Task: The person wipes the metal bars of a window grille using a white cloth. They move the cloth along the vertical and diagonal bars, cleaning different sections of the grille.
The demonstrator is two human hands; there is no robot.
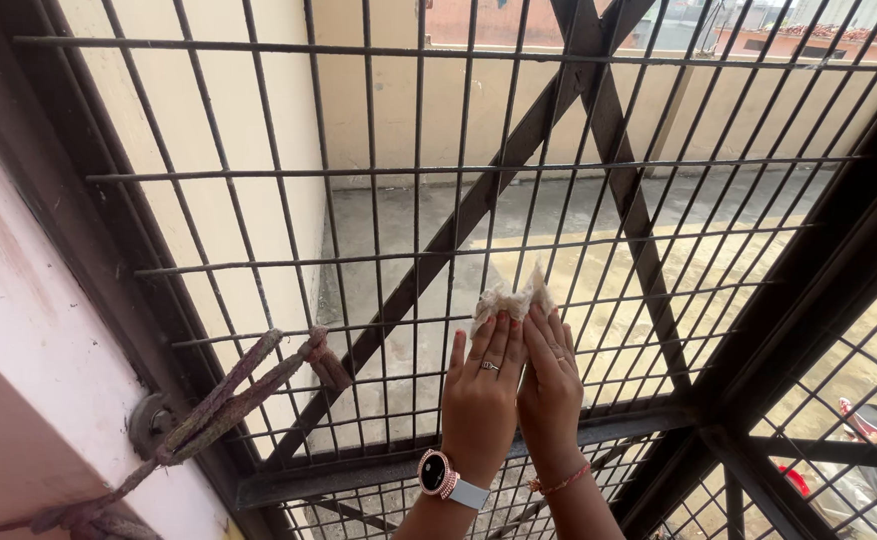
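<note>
1. While the pale pink wall (18, 330) fills the left edge, a frayed brown rope (228, 395) runs from a round metal fitting (148, 422) on it up to the dark metal window grille (378, 180) and is knotted around one thin bar.
2. Near the middle, the left hand (480, 400), with a ring and a round wristwatch on a white strap (441, 475), lies against the grille. Its fingers are stretched out flat and close together, and they press the lower edge of a crumpled cream-white cloth (511, 298) onto the bars.
3. Just beside it, touching it, the right hand (550, 390) with a thin red thread bracelet (560, 484) presses the same cloth with flat, extended fingers. Neither hand closes around it.
4. I think the cloth could slip through the openings and fall to the concrete roof (558, 210) below, because only flat pressure keeps it. The rough bars may also snag it.
</note>
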